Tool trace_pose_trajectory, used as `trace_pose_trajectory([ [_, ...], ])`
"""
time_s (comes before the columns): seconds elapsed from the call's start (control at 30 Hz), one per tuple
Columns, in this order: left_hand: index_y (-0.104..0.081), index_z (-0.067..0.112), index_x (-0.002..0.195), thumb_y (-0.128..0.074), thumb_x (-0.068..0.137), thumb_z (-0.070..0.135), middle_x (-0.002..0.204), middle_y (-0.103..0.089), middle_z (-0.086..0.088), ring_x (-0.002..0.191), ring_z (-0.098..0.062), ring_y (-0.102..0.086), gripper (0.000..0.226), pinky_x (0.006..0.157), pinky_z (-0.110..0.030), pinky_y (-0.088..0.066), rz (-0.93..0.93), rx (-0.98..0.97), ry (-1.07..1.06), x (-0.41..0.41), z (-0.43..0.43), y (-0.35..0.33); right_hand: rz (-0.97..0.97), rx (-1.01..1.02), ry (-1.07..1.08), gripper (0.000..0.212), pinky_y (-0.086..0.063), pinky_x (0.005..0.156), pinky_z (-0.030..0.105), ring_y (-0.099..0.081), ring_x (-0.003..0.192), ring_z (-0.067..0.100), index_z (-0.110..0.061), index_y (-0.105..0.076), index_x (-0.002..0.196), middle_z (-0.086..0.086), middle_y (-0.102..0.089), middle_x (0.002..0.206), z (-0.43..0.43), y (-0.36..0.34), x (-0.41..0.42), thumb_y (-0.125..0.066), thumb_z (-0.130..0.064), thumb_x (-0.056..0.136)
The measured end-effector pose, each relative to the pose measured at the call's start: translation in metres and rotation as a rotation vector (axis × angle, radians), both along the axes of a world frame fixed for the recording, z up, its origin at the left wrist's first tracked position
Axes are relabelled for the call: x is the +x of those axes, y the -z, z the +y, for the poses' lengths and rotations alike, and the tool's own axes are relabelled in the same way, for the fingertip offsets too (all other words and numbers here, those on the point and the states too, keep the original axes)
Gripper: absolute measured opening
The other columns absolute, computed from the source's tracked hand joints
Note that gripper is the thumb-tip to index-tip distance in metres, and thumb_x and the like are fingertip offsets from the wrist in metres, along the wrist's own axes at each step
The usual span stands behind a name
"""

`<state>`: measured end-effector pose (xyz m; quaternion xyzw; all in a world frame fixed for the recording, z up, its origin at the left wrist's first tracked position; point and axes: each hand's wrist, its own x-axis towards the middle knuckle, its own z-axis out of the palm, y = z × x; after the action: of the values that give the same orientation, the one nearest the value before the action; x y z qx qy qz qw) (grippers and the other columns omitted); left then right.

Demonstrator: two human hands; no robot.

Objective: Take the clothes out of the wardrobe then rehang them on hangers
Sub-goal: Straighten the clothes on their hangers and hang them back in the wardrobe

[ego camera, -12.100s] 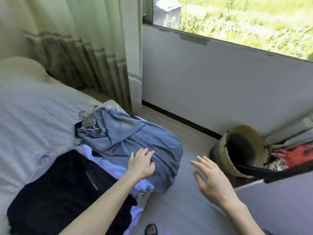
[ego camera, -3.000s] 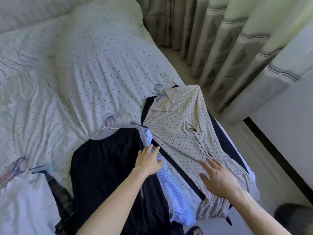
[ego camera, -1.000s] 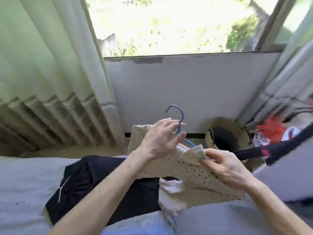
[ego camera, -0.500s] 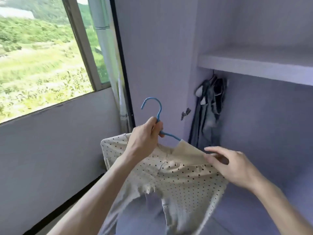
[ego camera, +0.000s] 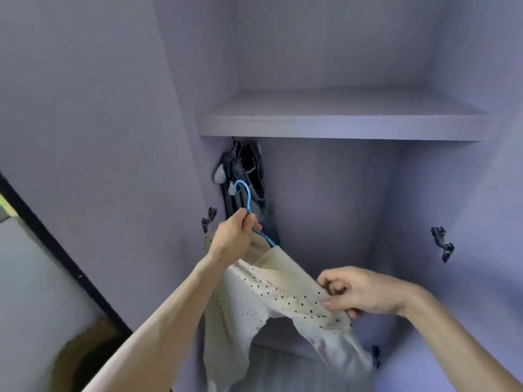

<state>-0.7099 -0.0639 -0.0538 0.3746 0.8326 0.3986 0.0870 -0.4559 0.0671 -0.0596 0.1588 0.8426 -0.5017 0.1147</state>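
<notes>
Dotted shirt (ego camera: 254, 304) on blue hanger (ego camera: 246, 199); dark clothes (ego camera: 246, 176) behind, under shelf (ego camera: 339, 120).

A pale lilac shelf (ego camera: 339, 120) spans the open wardrobe (ego camera: 325, 207), its top bare as far as the camera sees. Just beneath its left end, a small bunch of dark garments (ego camera: 244, 182) hangs in the corner against the wardrobe's left wall.
</notes>
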Motion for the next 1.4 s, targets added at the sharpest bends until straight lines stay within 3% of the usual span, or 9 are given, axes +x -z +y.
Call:
trace_pose_trajectory([
  [0.1, -0.061, 0.021, 0.104, -0.04, 0.105, 0.033, 0.086, -0.063, 0.016, 0.089, -0.018, -0.062, 0.024, 0.068, -0.023, -0.039, 0.045, -0.095, 0.064, -0.013, 0.026, 0.004, 0.057, -0.202, 0.109, 0.013, -0.039, 0.054, 0.019, -0.045, 0.061, 0.013, -0.007, -0.061, 0.104, 0.002, -0.064, 0.084, -0.008, 0.009, -0.007, -0.066, -0.015, 0.095],
  [0.23, -0.05, 0.023, 0.142, -0.045, 0.102, 0.039, 0.136, -0.058, -0.003, 0.125, -0.027, -0.053, 0.043, 0.101, -0.037, -0.043, 0.164, -0.296, 0.161, -0.045, 0.038, 0.003, 0.132, -0.297, 0.275, 0.004, -0.036, 0.053, 0.018, -0.043, 0.056, 0.009, -0.011, -0.061, 0.097, -0.002, -0.061, 0.079, -0.012, 0.022, -0.014, -0.065, -0.013, 0.095],
  [0.33, -0.035, 0.026, 0.152, -0.042, 0.101, 0.044, 0.16, -0.03, -0.002, 0.149, -0.024, -0.021, 0.055, 0.121, -0.051, -0.016, 0.458, -0.483, 0.116, -0.076, 0.031, -0.002, 0.177, -0.348, 0.421, 0.004, -0.035, 0.051, 0.018, -0.042, 0.052, 0.009, -0.012, -0.063, 0.09, -0.003, -0.06, 0.073, -0.009, 0.03, -0.025, -0.066, -0.011, 0.094],
  [0.47, -0.014, 0.027, 0.158, -0.036, 0.1, 0.044, 0.167, 0.001, -0.005, 0.154, -0.023, 0.01, 0.065, 0.118, -0.06, 0.007, 0.806, -0.636, -0.006, -0.12, 0.015, -0.021, 0.247, -0.365, 0.542, 0.005, -0.036, 0.052, 0.02, -0.041, 0.054, 0.012, -0.013, -0.067, 0.089, -0.003, -0.058, 0.07, -0.001, 0.038, -0.055, -0.066, -0.012, 0.093],
  [0.77, 0.002, 0.022, 0.159, -0.024, 0.097, 0.052, 0.167, 0.012, -0.008, 0.153, -0.025, 0.013, 0.074, 0.109, -0.06, 0.028, 1.23, -0.7, -0.408, -0.201, -0.006, -0.05, 0.273, -0.172, 0.689, 0.011, -0.045, 0.062, 0.023, -0.051, 0.055, 0.006, -0.014, -0.065, 0.102, 0.0, -0.063, 0.071, 0.065, 0.04, -0.174, -0.065, -0.022, 0.095],
  [0.93, 0.019, 0.01, 0.155, -0.012, 0.098, 0.046, 0.16, 0.03, -0.015, 0.151, -0.03, 0.023, 0.074, 0.111, -0.063, 0.025, 1.397, -0.777, -0.473, -0.225, -0.011, -0.032, 0.328, -0.092, 0.643, 0.016, -0.047, 0.063, 0.025, -0.051, 0.055, 0.007, -0.006, -0.057, 0.098, -0.001, -0.057, 0.063, 0.116, 0.035, -0.239, -0.063, -0.021, 0.097],
  [1.17, 0.008, 0.013, 0.159, -0.012, 0.097, 0.043, 0.166, 0.017, -0.012, 0.154, -0.028, 0.012, 0.071, 0.117, -0.06, 0.017, 1.468, -0.695, -0.495, -0.234, -0.009, -0.028, 0.431, 0.054, 0.566, 0.014, -0.047, 0.06, 0.024, -0.053, 0.055, 0.008, -0.014, -0.053, 0.093, -0.003, -0.054, 0.063, 0.16, 0.027, -0.322, -0.062, -0.024, 0.097],
  [1.27, 0.003, 0.014, 0.16, -0.018, 0.098, 0.043, 0.167, 0.011, -0.01, 0.154, -0.026, 0.007, 0.072, 0.118, -0.059, 0.015, 1.491, -0.673, -0.517, -0.236, -0.008, -0.027, 0.441, 0.056, 0.554, 0.011, -0.048, 0.066, 0.028, -0.056, 0.065, 0.014, -0.02, -0.051, 0.096, 0.003, -0.056, 0.077, 0.173, 0.027, -0.351, -0.061, -0.024, 0.098],
  [1.4, -0.003, 0.015, 0.16, -0.028, 0.098, 0.043, 0.168, 0.005, -0.007, 0.155, -0.024, 0.0, 0.072, 0.12, -0.058, 0.01, 1.515, -0.646, -0.546, -0.236, -0.007, -0.027, 0.397, 0.063, 0.533, 0.013, -0.048, 0.067, 0.03, -0.058, 0.073, 0.019, -0.012, -0.054, 0.106, 0.007, -0.058, 0.084, 0.189, 0.034, -0.378, -0.059, -0.021, 0.098],
])
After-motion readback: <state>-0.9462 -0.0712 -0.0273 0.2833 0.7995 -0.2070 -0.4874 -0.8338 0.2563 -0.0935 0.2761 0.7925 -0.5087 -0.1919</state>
